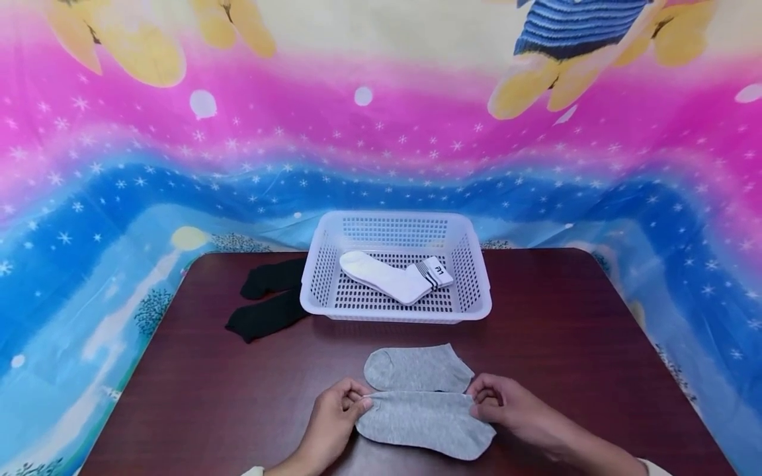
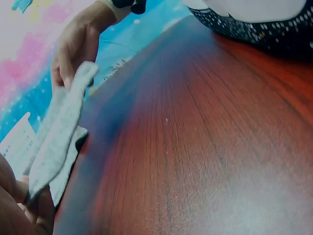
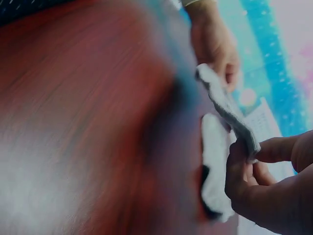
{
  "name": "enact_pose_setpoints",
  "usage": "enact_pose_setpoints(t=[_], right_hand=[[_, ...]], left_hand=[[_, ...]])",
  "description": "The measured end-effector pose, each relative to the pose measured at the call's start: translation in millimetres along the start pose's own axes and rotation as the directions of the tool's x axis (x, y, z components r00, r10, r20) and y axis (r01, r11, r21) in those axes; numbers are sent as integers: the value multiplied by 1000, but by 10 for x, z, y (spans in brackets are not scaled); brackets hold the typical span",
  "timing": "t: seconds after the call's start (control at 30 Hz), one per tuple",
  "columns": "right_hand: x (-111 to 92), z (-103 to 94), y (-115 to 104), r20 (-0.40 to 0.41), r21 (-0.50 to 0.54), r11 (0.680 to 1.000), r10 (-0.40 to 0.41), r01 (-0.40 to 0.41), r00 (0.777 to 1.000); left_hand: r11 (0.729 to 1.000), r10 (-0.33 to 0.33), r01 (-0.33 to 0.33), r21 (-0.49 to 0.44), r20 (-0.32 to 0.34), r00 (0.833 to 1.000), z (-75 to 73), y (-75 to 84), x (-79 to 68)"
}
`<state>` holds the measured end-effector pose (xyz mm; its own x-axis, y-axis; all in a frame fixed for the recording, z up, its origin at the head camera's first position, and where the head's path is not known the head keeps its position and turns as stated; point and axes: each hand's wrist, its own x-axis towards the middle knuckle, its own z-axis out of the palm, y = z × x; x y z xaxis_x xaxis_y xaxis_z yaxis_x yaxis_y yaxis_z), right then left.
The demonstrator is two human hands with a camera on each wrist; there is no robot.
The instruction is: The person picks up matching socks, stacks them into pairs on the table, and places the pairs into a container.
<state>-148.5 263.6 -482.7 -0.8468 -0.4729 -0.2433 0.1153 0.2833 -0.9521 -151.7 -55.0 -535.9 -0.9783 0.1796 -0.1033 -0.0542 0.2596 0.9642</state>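
A grey ankle sock is stretched level between my two hands in the head view. My left hand pinches its left end between thumb and fingers. At the opposite end, my right hand pinches the upper edge near the opening. Both wrist views show this sock raised off the table, with a second grey sock lower down. In the head view that second grey sock lies flat just beyond the held one, which partly covers it.
Behind the grey socks stands a white plastic basket holding white socks with dark stripes at the cuff. Two black socks lie at its left side, partly hidden by it. The dark brown table meets a patterned cloth at the back.
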Motion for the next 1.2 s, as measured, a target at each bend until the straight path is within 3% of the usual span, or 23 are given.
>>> enact_pose_setpoints(t=[0.1, 0.2, 0.33, 0.6, 0.97, 1.1, 1.2], right_hand=[[53, 20, 137, -42, -90, 995, -42, 38, 998], [85, 57, 234, -92, -191, 981, -36, 18, 995], [106, 120, 306, -160, -295, 954, -6, -42, 987], [94, 213, 379, -247, -463, 886, -98, -29, 964], [117, 228, 369, -280, -536, 840, -84, -83, 956], [114, 216, 372, -270, -525, 850, -107, -53, 957], [103, 175, 346, -247, -493, 870, -125, -13, 961]], left_hand=[[993, 34, -33, 112, -5, 999, 7, -6, 13], [984, 56, -58, 169, 14, 998, 7, -14, 17], [977, 71, -79, 196, 43, 997, 14, -24, 17], [973, 50, -71, 218, 98, 994, 65, -17, 8], [962, 66, -101, 255, 143, 988, 51, 20, 24], [956, 84, -123, 267, 151, 985, 39, 32, 25], [967, 85, -121, 226, 164, 983, 11, 56, 43]])
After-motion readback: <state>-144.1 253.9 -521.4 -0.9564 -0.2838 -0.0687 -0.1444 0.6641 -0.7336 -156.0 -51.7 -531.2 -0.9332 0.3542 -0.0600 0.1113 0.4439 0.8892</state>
